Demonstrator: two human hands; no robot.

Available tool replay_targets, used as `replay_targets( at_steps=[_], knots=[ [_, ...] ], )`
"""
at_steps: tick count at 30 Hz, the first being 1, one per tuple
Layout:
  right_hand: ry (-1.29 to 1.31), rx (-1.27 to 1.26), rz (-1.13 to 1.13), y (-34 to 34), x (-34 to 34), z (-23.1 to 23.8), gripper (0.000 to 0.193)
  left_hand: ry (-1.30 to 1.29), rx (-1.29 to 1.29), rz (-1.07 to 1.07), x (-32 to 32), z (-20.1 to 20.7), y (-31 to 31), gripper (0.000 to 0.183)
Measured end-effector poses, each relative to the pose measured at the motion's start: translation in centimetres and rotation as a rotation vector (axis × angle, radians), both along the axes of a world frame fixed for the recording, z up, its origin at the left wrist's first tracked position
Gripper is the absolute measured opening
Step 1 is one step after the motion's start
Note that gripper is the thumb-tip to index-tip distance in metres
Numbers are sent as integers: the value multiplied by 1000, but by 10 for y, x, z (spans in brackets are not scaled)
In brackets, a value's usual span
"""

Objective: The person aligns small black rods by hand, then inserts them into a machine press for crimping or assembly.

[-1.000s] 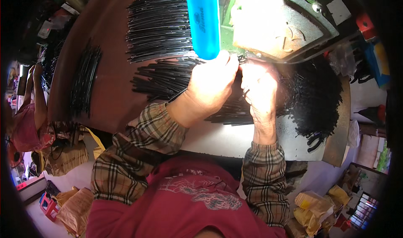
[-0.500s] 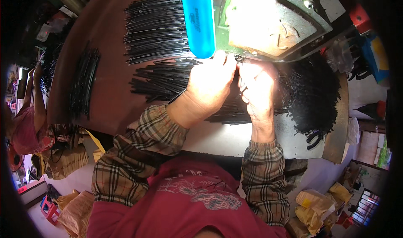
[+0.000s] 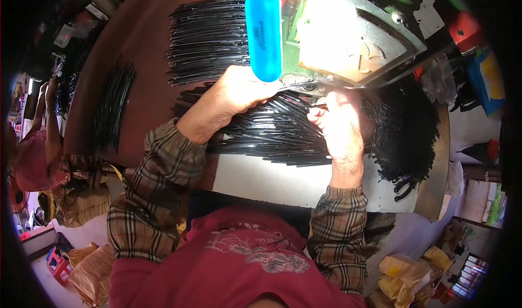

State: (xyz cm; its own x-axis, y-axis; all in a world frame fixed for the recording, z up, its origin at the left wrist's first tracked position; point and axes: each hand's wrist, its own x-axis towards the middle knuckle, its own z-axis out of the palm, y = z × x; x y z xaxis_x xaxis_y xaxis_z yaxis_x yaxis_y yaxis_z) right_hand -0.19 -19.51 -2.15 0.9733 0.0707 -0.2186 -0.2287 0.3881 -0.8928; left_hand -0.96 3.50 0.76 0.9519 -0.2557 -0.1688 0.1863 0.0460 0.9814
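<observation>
My left hand [image 3: 242,90] is closed in a pinch below the blue rounded cover [image 3: 264,41]. From its fingertips a thin dark strip [image 3: 296,84] runs toward the metal machine [image 3: 375,41], whose middle is washed out by a bright light. My right hand [image 3: 342,126] is closed at the machine's lower edge, with a thin black piece at its fingertips; most of that piece is hidden by the fingers. Under and between both hands lies a loose pile of thin black strips [image 3: 272,128].
An even row of black strips [image 3: 209,41] lies at the back left, with a smaller bundle [image 3: 114,107] farther left. Black strips with curled ends [image 3: 405,139] heap on the right. A white sheet [image 3: 261,180] covers the near edge. Another person's arm [image 3: 51,112] shows far left.
My left hand has moved left, away from my right hand, and the strip now stretches out from it. My right hand has shifted slightly right and down.
</observation>
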Motion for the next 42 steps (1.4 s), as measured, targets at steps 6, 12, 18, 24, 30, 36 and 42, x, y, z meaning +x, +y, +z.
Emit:
replay_targets(
  at_steps=[6,12,18,24,30,36,42],
  knots=[
    [-78,-22,-13,-8,2,-15,19,-9,-111,2,11,-7,-11,24],
    [-174,64,-113,1,0,-21,14,-113,-277,100,9,-5,-30,14],
    [-179,-22,-97,4,1,-18,14,-23,-272,56,14,-14,-21,15],
    [-198,16,-112,4,3,-19,14,-27,-237,39,16,-12,-21,15],
    [-220,72,-145,6,4,-24,13,11,-292,35,17,-17,-22,15],
    [-265,163,-194,11,8,-24,6,-23,-312,81,8,13,-29,15],
    [-317,155,-175,9,20,-21,13,-126,-294,-21,45,-33,-24,23]
  ],
)
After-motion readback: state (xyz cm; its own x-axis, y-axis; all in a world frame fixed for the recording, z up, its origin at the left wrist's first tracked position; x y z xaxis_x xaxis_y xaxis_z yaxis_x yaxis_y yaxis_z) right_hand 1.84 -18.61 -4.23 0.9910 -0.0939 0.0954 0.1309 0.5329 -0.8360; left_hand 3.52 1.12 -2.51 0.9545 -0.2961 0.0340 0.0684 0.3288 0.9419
